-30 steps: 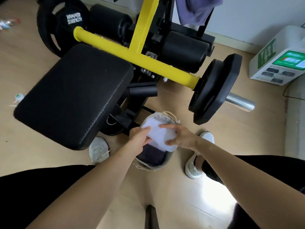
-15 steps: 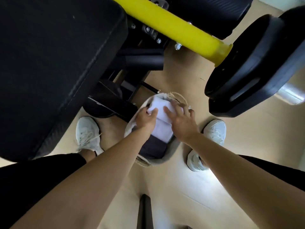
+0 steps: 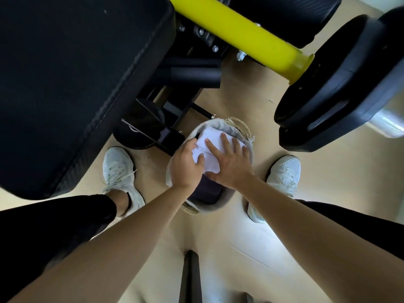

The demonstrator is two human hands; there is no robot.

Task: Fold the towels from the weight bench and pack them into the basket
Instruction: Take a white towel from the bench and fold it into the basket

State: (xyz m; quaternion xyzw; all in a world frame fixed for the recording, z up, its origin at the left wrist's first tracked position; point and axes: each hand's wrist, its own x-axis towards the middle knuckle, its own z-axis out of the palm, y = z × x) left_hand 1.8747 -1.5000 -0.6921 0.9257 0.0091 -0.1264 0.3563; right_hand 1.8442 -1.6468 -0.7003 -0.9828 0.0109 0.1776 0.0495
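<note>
Both hands have pushed lower into the basket [image 3: 239,127] since half a second ago, and the white towel [image 3: 211,134] now sits deeper inside its grey liner. The right hand [image 3: 232,166] lies flat on top of the towel, its fingers [image 3: 226,142] spread and straight, pressing down without gripping anything. The left hand [image 3: 185,166] is at the towel's left edge with its fingers [image 3: 192,147] curled over the fold and the thumb on top, so it holds that edge. The folded white towel fills the far half of the basket and rests on a dark towel [image 3: 205,190], which shows in the near half. The basket stands on the pale floor [image 3: 247,90] between the person's two white shoes [image 3: 119,169], just beside the black base of the weight bench [image 3: 76,84]. A yellow bar [image 3: 240,38] and a black weight plate [image 3: 338,84] hang above, beyond the basket.
</note>
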